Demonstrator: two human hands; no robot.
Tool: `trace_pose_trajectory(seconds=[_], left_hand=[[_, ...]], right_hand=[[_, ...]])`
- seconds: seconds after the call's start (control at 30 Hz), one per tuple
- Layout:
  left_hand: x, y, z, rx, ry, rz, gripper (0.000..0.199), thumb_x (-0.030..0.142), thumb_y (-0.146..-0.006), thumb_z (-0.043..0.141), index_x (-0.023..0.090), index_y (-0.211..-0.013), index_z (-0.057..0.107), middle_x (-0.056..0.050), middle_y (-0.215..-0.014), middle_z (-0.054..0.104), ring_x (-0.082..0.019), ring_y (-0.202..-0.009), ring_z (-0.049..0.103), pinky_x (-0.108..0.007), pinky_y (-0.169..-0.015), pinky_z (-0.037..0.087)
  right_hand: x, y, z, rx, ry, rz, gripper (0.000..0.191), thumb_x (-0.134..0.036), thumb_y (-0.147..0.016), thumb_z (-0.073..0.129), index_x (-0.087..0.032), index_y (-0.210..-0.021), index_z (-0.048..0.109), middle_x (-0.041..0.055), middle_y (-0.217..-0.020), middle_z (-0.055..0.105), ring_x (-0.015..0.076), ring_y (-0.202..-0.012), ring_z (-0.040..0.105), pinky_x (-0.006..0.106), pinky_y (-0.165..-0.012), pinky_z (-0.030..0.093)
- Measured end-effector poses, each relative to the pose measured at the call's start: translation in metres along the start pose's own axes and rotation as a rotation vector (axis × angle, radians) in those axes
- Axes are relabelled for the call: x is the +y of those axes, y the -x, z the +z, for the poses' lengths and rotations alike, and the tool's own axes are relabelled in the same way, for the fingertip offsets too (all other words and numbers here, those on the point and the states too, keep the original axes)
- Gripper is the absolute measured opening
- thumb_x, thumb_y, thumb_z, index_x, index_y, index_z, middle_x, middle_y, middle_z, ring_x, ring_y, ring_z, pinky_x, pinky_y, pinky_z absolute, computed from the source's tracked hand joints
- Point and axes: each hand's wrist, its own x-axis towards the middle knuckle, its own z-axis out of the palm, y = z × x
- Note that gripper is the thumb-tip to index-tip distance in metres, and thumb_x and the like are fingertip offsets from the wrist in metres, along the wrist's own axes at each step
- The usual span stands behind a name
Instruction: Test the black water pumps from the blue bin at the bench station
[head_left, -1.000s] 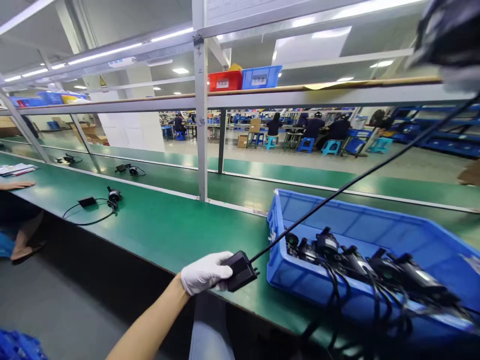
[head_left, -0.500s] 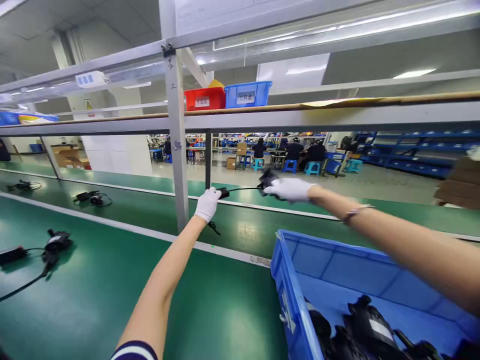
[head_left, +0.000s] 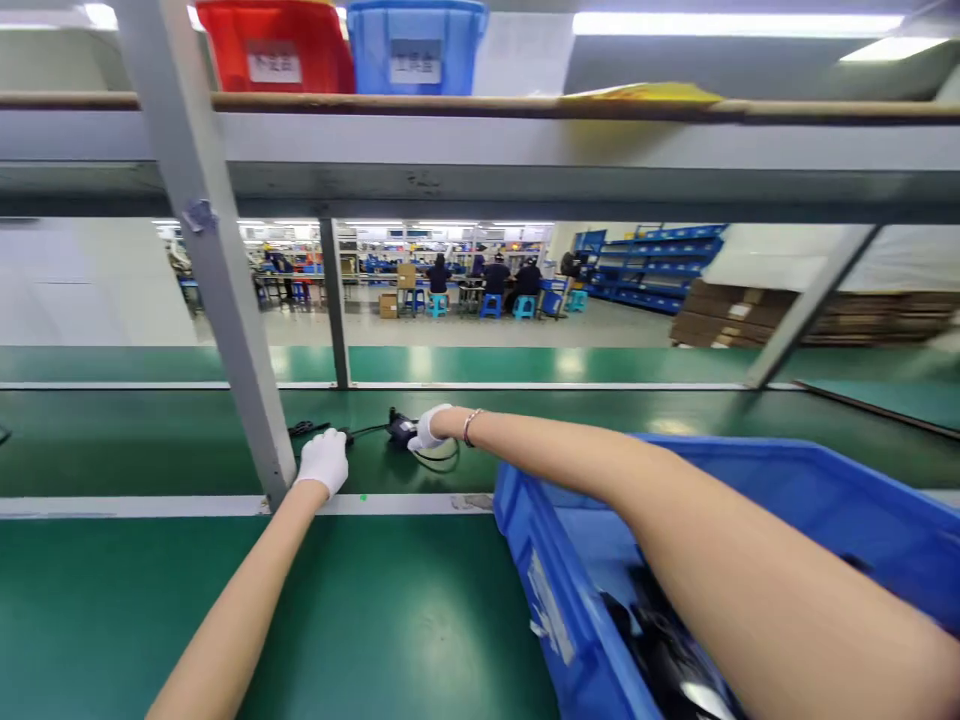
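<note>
The left hand, in a white glove, reaches over the white strip to the dark green surface behind it, just beside the foot of the grey post. A small black box shows at the right edge of this hand. The fingers are hidden behind the back of the hand, so I cannot tell whether they pinch the box or only touch it.

The right hand, also gloved in white, is at the right end of a black device. Its thumb and fingers are bent around this end and hold it. The device is at the dark green surface, to the right of the left hand, and a short black cord runs between it and the box. A loop of thin black cable lies under the right hand.

The right arm, with a bracelet on the wrist, passes above a big blue crate. Inside the crate there are more black devices, partly covered by the arm and blurred. On the shelf above stand a red bin and a blue bin, side by side.
</note>
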Motion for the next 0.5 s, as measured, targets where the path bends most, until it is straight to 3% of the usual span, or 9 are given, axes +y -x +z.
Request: trace_pose_trajectory(seconds=[0.1, 0.2, 0.33, 0.4, 0.5], left_hand=[[0.027, 0.016, -0.026, 0.011, 0.136, 0.055, 0.038, 0.034, -0.105, 0.059, 0.017, -0.139, 0.062, -0.015, -0.149, 0.061, -0.029, -0.132, 0.062, -0.053, -0.114, 0.051], [0.072, 0.043, -0.052, 0.011, 0.289, 0.158, 0.041, 0.031, -0.107, 0.045, 0.014, -0.139, 0.063, -0.015, -0.147, 0.064, -0.027, -0.133, 0.064, -0.042, -0.115, 0.051], [0.141, 0.083, -0.078, 0.026, 0.431, 0.304, 0.045, 0.033, -0.102, 0.043, 0.014, -0.134, 0.067, -0.012, -0.141, 0.070, -0.026, -0.131, 0.066, -0.037, -0.116, 0.050], [0.173, 0.100, -0.087, 0.031, 0.473, 0.370, 0.043, 0.032, -0.099, 0.044, 0.015, -0.130, 0.069, -0.011, -0.138, 0.071, -0.025, -0.129, 0.067, -0.036, -0.116, 0.050], [0.213, 0.120, -0.097, 0.022, 0.515, 0.461, 0.036, 0.030, -0.097, 0.048, 0.019, -0.122, 0.072, -0.009, -0.132, 0.074, -0.024, -0.126, 0.068, -0.036, -0.116, 0.050]], right_hand=[[0.032, 0.059, -0.023, -0.034, -0.022, -0.011, 0.039, -0.049, -0.107, 0.062, -0.014, -0.120, 0.070, 0.0090, -0.119, 0.073, 0.0230, -0.108, 0.071, 0.045, -0.099, 0.059], [0.073, 0.138, -0.018, -0.086, -0.039, 0.009, 0.041, -0.051, -0.108, 0.059, -0.013, -0.114, 0.071, 0.0060, -0.105, 0.075, 0.0196, -0.093, 0.073, 0.040, -0.091, 0.061], [0.116, 0.224, 0.042, -0.125, -0.014, 0.122, 0.030, -0.042, -0.105, 0.068, -0.013, -0.111, 0.073, 0.0075, -0.110, 0.075, 0.0215, -0.101, 0.073, 0.044, -0.097, 0.060], [0.125, 0.242, 0.075, -0.085, -0.051, 0.115, 0.032, -0.041, -0.105, 0.068, -0.014, -0.123, 0.071, 0.0108, -0.124, 0.072, 0.0250, -0.115, 0.070, 0.050, -0.105, 0.057], [0.118, 0.242, 0.104, -0.024, -0.190, -0.030, 0.053, -0.044, -0.103, 0.069, -0.018, -0.148, 0.058, 0.0140, -0.149, 0.061, 0.0299, -0.133, 0.062, 0.054, -0.114, 0.050]])
